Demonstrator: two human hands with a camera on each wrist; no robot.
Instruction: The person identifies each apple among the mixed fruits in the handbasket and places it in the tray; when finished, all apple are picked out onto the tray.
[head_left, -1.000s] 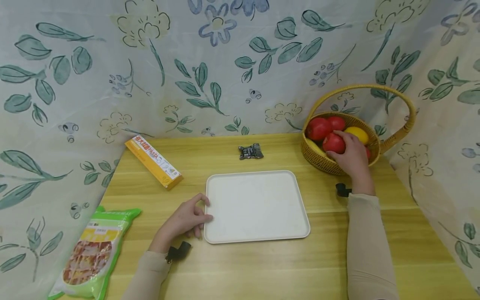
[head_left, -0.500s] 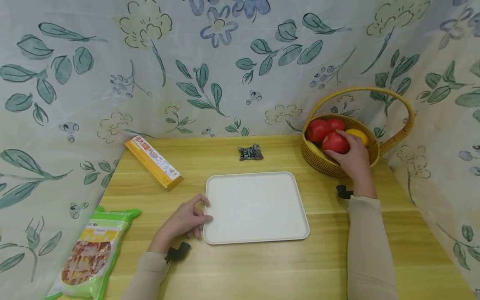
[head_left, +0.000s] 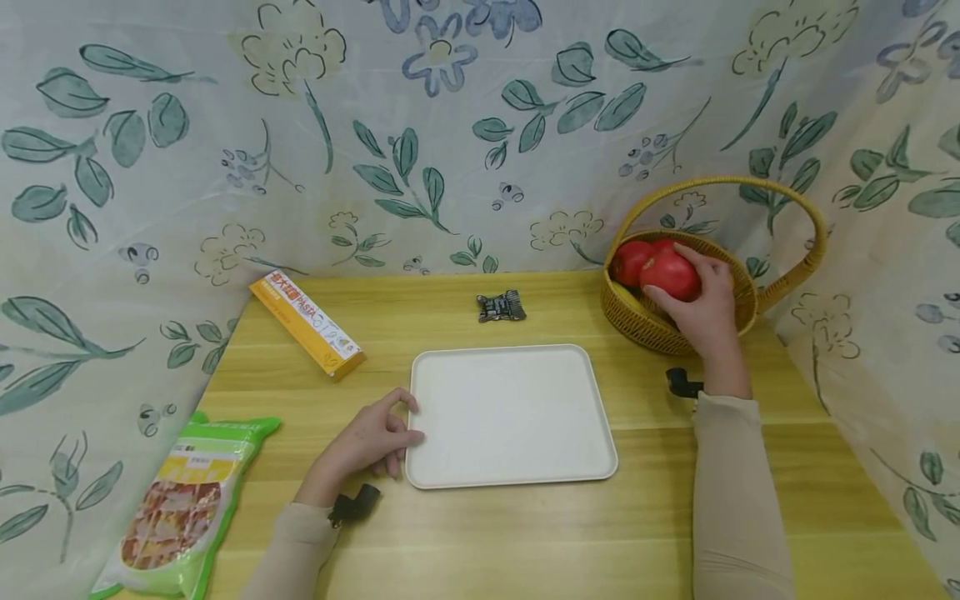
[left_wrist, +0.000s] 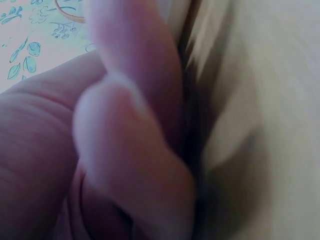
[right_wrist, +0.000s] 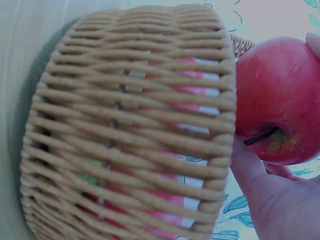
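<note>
My right hand grips a red apple just above the rim of the wicker basket. In the right wrist view the apple, stem showing, is beside the basket's woven wall with the thumb against it. Another red fruit and part of a yellow one lie inside; my hand hides the rest. My left hand holds the left rim of a white rectangular tray between thumb and forefinger. In the left wrist view its curled fingers are blurred close to the table.
A small black wrapped packet lies behind the tray. At the back left is an orange and white pasta box. A green food bag lies at the front left. Patterned cloth stands behind the table, and the basket's tall handle arches up.
My right hand has lifted the apple from among the other fruit, up to above the basket's rim. The yellow fruit on the right is now hidden. My left hand stays at the tray.
</note>
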